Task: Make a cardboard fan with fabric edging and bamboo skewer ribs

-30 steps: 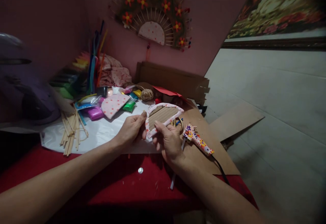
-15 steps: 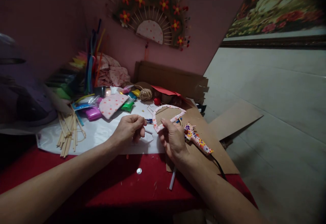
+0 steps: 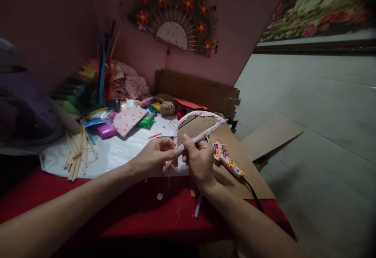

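Observation:
A half-round cardboard piece (image 3: 196, 128) with a spotted pink-and-white fabric edge is held up over the table, its brown cardboard side showing. My right hand (image 3: 200, 160) grips its straight lower edge, thumb on the cardboard side. At its lower left corner, my left hand (image 3: 158, 155) pinches the fabric edge between thumb and fingers. A cloth-wrapped tool with a flower pattern (image 3: 227, 159) lies just right of my right hand. Behind my left hand, a spotted half-round piece (image 3: 129, 121) rests on packets.
Wooden sticks (image 3: 76, 152) lie at the left on white sheeting (image 3: 114, 160). Colourful packets (image 3: 107, 130) and a twine ball (image 3: 167, 108) are behind. A cardboard sheet (image 3: 255, 179) covers the right side. A clear stick (image 3: 198, 207) and small disc (image 3: 159, 196) sit near the front.
My left hand has moved right and now pinches the piece's corner. The piece has turned and shows more of its cardboard side. A thin red strip now shows on the white sheeting.

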Available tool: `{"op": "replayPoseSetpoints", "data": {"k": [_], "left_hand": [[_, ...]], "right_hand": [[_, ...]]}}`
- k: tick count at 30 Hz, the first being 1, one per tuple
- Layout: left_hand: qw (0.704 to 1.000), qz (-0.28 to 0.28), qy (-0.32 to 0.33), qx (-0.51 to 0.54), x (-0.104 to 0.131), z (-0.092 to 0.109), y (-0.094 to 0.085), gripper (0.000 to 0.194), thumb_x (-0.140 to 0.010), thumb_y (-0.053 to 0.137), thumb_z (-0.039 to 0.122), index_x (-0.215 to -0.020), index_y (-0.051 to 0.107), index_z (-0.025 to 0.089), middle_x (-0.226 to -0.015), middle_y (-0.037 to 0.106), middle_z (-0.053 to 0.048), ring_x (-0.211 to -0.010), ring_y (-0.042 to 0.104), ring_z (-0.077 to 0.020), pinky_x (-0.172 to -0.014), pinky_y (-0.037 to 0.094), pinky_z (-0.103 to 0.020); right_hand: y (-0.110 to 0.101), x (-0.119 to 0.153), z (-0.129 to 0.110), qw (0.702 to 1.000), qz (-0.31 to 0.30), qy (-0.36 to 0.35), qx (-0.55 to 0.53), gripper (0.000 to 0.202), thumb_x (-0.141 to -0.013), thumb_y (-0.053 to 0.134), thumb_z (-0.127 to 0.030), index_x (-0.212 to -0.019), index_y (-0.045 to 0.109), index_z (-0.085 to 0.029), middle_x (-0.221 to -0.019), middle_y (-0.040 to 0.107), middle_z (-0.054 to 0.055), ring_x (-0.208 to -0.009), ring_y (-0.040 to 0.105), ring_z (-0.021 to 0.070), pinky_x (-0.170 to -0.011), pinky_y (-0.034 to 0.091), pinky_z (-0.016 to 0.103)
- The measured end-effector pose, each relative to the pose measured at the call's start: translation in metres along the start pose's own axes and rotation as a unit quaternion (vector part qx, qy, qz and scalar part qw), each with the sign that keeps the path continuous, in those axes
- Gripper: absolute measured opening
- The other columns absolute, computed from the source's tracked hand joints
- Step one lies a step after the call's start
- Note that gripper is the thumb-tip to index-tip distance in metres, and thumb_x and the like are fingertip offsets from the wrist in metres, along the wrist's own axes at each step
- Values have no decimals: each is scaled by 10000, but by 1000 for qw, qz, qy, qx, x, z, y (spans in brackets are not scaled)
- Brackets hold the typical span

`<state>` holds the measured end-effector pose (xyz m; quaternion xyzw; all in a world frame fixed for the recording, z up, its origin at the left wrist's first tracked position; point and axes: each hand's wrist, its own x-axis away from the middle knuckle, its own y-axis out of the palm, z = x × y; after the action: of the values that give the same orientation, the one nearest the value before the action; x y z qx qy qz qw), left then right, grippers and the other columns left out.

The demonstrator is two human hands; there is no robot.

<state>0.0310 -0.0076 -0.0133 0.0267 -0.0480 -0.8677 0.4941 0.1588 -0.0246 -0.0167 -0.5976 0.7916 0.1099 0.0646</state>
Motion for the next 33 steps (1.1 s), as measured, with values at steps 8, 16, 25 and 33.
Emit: {"op": "replayPoseSetpoints", "data": {"k": [8,16,25,33], "left_hand": [[1000,7,-29,-2,0,-4,1,420,-756,551,547,-620,523,151,-425,565,1,-277,391,-63,-282,279,-166],[989,137,52,-14,-6,-6,-13,265,-792,542,426,-759,509,166,-502,568,19,-335,433,-81,-307,313,-175],[878,117,330,-325,-1,-7,-7,142,-737,627,161,-866,672,201,-936,566,-62,-806,547,-143,-615,463,-229],[912,229,298,-165,-2,-4,-13,66,-749,635,225,-795,661,185,-773,593,-21,-582,520,-103,-476,433,-213]], "right_hand": [[2,2,4,999,-32,29,-30,348,-719,630,-424,-530,510,-158,-357,453,-64,-276,337,46,-282,243,178],[2,-3,9,986,-24,130,-103,298,-693,620,-382,-547,495,-154,-348,460,-61,-241,306,29,-241,169,138],[-1,-6,4,974,-29,193,-111,244,-703,578,-305,-535,500,-147,-333,429,-72,-245,279,18,-261,151,128],[-5,6,7,998,-61,-15,-5,407,-845,466,-515,-636,524,-170,-455,489,-42,-345,360,54,-342,257,177]]}}
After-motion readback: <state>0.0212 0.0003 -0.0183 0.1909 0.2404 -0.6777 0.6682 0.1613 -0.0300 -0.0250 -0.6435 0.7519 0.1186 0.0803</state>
